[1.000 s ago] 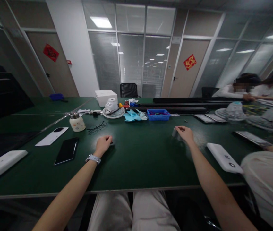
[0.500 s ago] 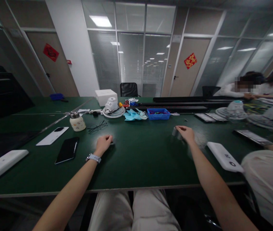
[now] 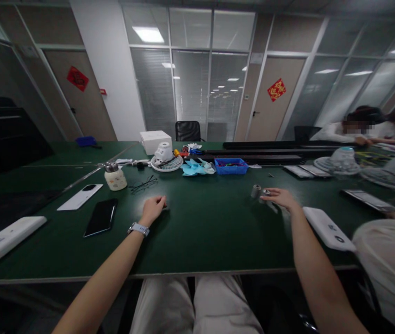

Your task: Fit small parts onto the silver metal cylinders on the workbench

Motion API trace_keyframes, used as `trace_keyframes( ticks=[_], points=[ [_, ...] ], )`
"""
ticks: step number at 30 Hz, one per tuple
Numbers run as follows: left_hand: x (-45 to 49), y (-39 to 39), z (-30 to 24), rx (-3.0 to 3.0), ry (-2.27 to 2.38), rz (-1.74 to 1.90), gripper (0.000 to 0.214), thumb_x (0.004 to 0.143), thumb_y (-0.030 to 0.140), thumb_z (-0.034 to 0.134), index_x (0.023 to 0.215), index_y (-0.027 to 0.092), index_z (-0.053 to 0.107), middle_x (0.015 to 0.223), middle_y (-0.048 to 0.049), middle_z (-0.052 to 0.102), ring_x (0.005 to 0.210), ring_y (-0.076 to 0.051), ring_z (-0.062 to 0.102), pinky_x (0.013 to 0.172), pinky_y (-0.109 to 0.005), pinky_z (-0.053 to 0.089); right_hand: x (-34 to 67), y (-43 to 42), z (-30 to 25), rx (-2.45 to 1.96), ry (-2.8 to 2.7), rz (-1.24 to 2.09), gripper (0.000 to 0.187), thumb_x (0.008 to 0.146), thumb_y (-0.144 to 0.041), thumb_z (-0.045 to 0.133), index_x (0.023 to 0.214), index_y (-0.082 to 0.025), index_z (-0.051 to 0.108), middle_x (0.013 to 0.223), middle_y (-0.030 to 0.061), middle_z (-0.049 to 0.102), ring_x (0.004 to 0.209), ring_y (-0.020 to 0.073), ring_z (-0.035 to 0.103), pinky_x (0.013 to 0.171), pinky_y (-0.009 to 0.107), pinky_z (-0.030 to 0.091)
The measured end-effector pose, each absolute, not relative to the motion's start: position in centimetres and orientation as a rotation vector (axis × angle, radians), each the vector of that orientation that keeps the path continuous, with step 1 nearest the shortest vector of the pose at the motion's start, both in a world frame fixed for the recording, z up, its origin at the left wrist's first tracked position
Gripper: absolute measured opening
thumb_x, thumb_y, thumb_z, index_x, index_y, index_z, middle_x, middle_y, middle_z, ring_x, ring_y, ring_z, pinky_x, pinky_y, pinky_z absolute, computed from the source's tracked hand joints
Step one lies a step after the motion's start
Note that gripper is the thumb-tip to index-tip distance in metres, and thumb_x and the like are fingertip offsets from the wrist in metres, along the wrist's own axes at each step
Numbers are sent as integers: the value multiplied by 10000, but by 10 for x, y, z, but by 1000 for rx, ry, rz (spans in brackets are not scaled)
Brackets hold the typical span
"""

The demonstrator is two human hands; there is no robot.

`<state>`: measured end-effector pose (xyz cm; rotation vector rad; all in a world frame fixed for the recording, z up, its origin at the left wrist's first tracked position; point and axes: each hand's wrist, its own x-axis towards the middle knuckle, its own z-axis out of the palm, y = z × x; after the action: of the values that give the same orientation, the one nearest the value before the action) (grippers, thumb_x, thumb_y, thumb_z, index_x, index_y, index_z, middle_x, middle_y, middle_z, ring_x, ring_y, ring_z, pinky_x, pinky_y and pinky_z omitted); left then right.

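Note:
My left hand (image 3: 153,207) rests on the green table (image 3: 204,232) as a loose fist, with a small dark thing I cannot name at its fingertips. A watch (image 3: 138,228) is on that wrist. My right hand (image 3: 281,197) lies further right, its fingertips closed on a small grey cylinder (image 3: 263,193). A second grey cylinder (image 3: 255,190) stands free just left of it.
Left of my left hand lie a black phone (image 3: 101,217), a white phone (image 3: 80,196), a white flat device (image 3: 5,236), a small bottle (image 3: 115,178) and glasses (image 3: 143,184). Behind are a fan base (image 3: 166,158), blue blades (image 3: 197,167) and a blue bin (image 3: 231,165). A white device (image 3: 327,227) and a co-worker (image 3: 388,264) sit at my right.
My right hand has moved a little right and toward me, and one grey cylinder now stands apart from it. The left hand has stayed put.

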<state>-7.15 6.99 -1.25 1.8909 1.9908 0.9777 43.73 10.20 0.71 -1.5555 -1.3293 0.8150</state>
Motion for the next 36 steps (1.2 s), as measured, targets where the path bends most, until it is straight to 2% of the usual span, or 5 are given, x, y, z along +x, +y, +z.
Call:
trace_keyframes(
  ticks=[4,9,19,26,36],
  points=[
    [-71,69,-12,1899,2003,965,457,833,474,343,629,188,635,684,-47,690,662,-191,601,593,-264,355,438,97,14,-1640,-1262,765,410,393,-210,853,761,-143,688,747,115,720,794,284,684,796,422,559],
    [-68,69,-11,1912,1932,1007,486,841,527,353,677,188,660,705,-45,687,678,-185,596,614,-267,380,388,91,27,-1498,-1350,821,444,424,-254,855,825,-147,696,839,117,725,847,269,683,832,393,546],
    [-30,52,-3,1994,1457,1297,483,790,504,560,1183,230,616,1068,-71,676,914,-186,590,722,-285,460,155,87,-7,-1007,-1608,895,417,508,-320,814,871,-158,689,901,90,720,873,228,671,812,375,531],
    [-18,58,-1,2128,1408,1274,280,802,437,579,921,236,734,1041,-62,692,1034,-223,564,936,-384,407,139,83,-27,-871,-1660,987,331,536,-272,783,821,-178,644,816,39,711,817,204,668,823,365,516],
    [-42,70,-2,2009,1580,1441,291,779,455,595,892,227,737,973,-54,716,996,-211,586,889,-341,416,137,77,-27,-859,-1709,937,421,581,-311,773,949,-186,612,888,41,695,806,174,644,774,331,504]
  ],
)
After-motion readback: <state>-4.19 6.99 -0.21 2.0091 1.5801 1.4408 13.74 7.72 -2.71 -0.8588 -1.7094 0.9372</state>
